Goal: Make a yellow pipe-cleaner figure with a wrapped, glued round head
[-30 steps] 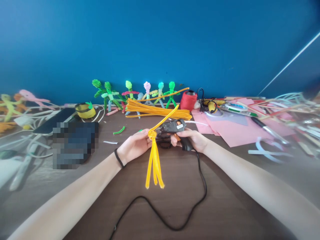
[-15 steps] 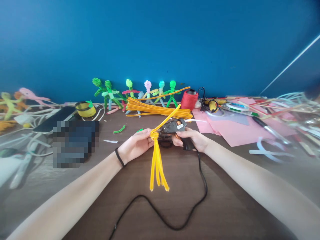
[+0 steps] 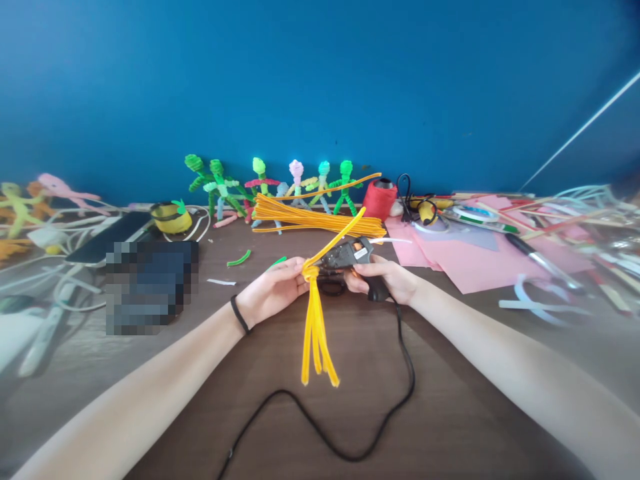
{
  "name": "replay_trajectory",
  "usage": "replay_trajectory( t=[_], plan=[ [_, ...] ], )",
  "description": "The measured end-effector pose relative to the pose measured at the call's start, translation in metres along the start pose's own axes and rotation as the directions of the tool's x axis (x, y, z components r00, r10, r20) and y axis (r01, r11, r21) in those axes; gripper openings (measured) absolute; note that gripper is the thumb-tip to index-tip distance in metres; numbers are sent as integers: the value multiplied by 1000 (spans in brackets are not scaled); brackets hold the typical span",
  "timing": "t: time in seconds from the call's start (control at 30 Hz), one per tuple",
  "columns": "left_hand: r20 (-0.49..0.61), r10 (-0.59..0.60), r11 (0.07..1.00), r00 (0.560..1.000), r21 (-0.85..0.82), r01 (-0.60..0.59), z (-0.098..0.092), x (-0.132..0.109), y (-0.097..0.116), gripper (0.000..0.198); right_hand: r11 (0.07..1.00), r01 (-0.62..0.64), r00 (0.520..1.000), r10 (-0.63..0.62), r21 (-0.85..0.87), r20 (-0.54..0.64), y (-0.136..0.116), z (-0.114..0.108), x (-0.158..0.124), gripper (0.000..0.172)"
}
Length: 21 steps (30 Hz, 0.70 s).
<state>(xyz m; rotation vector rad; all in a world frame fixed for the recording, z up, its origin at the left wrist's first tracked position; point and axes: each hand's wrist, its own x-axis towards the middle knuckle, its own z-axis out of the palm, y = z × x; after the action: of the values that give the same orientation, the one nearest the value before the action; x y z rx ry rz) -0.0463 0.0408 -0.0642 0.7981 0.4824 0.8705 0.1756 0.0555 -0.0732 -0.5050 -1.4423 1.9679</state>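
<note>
Between the fingertips of my left hand (image 3: pixel 280 283) is the knotted top of a yellow pipe cleaner bundle (image 3: pixel 316 320). Several strands hang down from the knot, and one strand slants up to the right. My right hand (image 3: pixel 383 277) is wrapped around the grip of a black glue gun (image 3: pixel 345 257). The gun points left, its nozzle close to or touching the knot; the strand partly hides the tip, so contact cannot be told. A white glue stick (image 3: pixel 393 241) pokes from the gun's back. The black cord (image 3: pixel 407 393) loops over the dark table.
Behind my hands lies a pile of orange-yellow pipe cleaners (image 3: pixel 305 215). Several pipe cleaner figures (image 3: pixel 345 187) lean on the blue wall. A red spool (image 3: pixel 380 199) and pink paper (image 3: pixel 465 263) are to the right; a blurred dark device (image 3: pixel 160 280) lies left.
The pipe cleaner bundle has shifted very slightly right and down in the left fingers. Both hands and the glue gun stay almost where they were.
</note>
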Motion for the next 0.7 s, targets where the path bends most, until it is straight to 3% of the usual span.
replay_trajectory(
  t=[0.7],
  plan=[
    [-5,1,1000,1000,-20,-1,2,-1,0,5,1000,1,1000,-1,4,1,2,-1,1,18]
  ],
)
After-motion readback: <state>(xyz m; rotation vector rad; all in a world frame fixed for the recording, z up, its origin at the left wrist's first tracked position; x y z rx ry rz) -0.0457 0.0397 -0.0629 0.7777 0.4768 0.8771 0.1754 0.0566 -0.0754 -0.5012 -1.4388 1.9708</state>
